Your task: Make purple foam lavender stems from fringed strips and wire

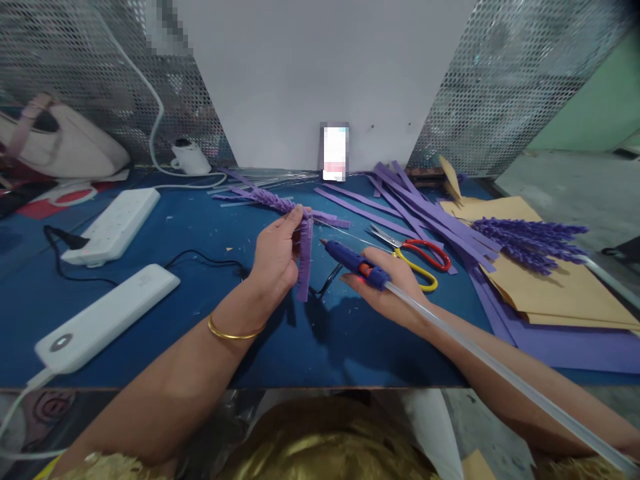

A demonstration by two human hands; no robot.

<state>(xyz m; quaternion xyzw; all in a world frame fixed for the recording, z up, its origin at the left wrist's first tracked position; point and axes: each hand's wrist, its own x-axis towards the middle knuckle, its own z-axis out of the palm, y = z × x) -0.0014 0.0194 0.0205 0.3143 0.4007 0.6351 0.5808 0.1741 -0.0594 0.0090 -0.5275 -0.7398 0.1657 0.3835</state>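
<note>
My left hand [278, 248] is closed on a purple paper flower stem, pinching it between thumb and fingers. The stem's fringed purple flower spike [273, 199] reaches up and left past the hand, and a fringed paper strip [305, 263] hangs down from the pinch. A thin wire [350, 233] runs out to the right. My right hand [387, 283] grips a blue hot glue gun [356, 260], its nozzle pointing at the hanging strip but apart from it. A long clear glue stick [450, 337] sticks out of its back. Scissors [425, 257] with red and yellow handles lie just beyond my right hand.
Purple paper strips [430, 207] lie at the back right. Brown paper [565, 300] with finished-looking dark purple flower sprigs [530, 240] sits at the right. A white power strip [117, 227] and a white power bank-like box [107, 317] are at the left. A lit phone [335, 152] leans at the back.
</note>
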